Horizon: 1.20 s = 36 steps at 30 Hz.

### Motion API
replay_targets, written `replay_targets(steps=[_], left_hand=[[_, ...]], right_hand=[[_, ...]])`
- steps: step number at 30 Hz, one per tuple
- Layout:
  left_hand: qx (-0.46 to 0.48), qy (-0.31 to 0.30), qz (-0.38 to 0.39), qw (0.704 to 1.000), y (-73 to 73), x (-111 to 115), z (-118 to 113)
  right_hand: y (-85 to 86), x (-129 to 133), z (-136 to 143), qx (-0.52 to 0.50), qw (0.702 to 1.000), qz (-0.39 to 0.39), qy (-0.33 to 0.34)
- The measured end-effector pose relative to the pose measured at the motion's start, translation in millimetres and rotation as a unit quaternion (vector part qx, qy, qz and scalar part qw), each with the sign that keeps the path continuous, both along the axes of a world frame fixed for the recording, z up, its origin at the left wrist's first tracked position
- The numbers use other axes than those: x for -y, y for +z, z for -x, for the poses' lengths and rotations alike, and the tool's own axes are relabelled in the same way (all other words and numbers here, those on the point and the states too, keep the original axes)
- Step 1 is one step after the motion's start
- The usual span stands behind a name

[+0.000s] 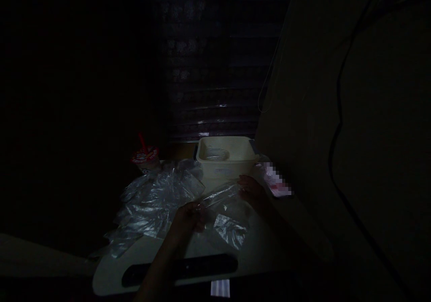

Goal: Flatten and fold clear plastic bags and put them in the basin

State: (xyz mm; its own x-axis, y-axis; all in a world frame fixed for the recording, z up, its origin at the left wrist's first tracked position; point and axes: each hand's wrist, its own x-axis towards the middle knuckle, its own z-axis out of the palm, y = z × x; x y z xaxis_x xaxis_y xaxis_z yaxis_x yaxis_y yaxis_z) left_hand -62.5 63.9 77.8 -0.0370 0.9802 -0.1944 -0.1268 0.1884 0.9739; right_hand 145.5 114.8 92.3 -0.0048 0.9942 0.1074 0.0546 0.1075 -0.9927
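Note:
Stretched between my two hands is a clear plastic bag (219, 195), pulled into a narrow strip above the table. My left hand (189, 216) pinches its near left end with closed fingers. At the far right end, my right hand (251, 188) grips it with fingers bent. A small flat piece of clear plastic (230, 231) lies just below the held bag. To the left spreads a heap of crumpled clear plastic bags (158, 198). Behind my hands stands a pale rectangular bin (225, 170), with some clear plastic (216, 153) inside it.
A cup with a red lid and straw (145, 156) stands at the back left. Right of the bin lies a pinkish package (278, 183), partly blurred. The small white table (107, 273) has a dark slot along its front edge. Blinds (215, 99) hang behind; the room is very dark.

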Motion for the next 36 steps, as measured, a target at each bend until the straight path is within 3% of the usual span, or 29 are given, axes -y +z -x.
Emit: replay_targets(steps=[4, 9, 13, 17, 20, 25, 28, 32, 36], left_hand=[[-0.005, 0.039, -0.007, 0.999, -10.7, 2.4, -1.1], [0.01, 0.043, -0.006, 0.999, -19.4, 9.2, -4.4], [0.023, 0.042, 0.0, 0.999, -22.1, 17.8, -4.2], [0.022, 0.044, 0.017, 0.999, -18.9, 23.0, -2.6], [0.019, 0.032, 0.018, 0.999, -12.7, 25.5, -2.9], [0.003, -0.029, 0.025, 0.999, -3.5, 33.4, -4.7], [0.007, -0.065, 0.04, 0.997, 1.9, 40.4, -4.8], [0.024, -0.193, 0.057, 0.979, 8.1, 46.9, -2.4], [0.058, -0.248, 0.047, 0.966, 5.3, 43.7, -2.1]], right_hand=[[-7.1, 3.5, 3.0, -0.04, 0.999, 0.027, 0.024], [-25.6, 9.5, 10.5, -0.146, 0.985, 0.085, 0.037], [-36.4, 13.9, 8.0, -0.098, 0.995, 0.027, 0.012], [-31.3, 19.5, 0.0, -0.044, 0.991, 0.044, 0.115], [-24.6, 20.3, -5.3, -0.007, 0.99, 0.04, 0.135], [-17.8, 12.2, -10.8, 0.048, 0.988, 0.011, 0.149], [-7.1, 10.0, -11.7, 0.126, 0.978, -0.056, 0.154], [9.9, 14.7, -11.0, 0.238, 0.949, -0.15, 0.144], [8.4, 16.4, -11.1, 0.271, 0.939, -0.136, 0.164]])
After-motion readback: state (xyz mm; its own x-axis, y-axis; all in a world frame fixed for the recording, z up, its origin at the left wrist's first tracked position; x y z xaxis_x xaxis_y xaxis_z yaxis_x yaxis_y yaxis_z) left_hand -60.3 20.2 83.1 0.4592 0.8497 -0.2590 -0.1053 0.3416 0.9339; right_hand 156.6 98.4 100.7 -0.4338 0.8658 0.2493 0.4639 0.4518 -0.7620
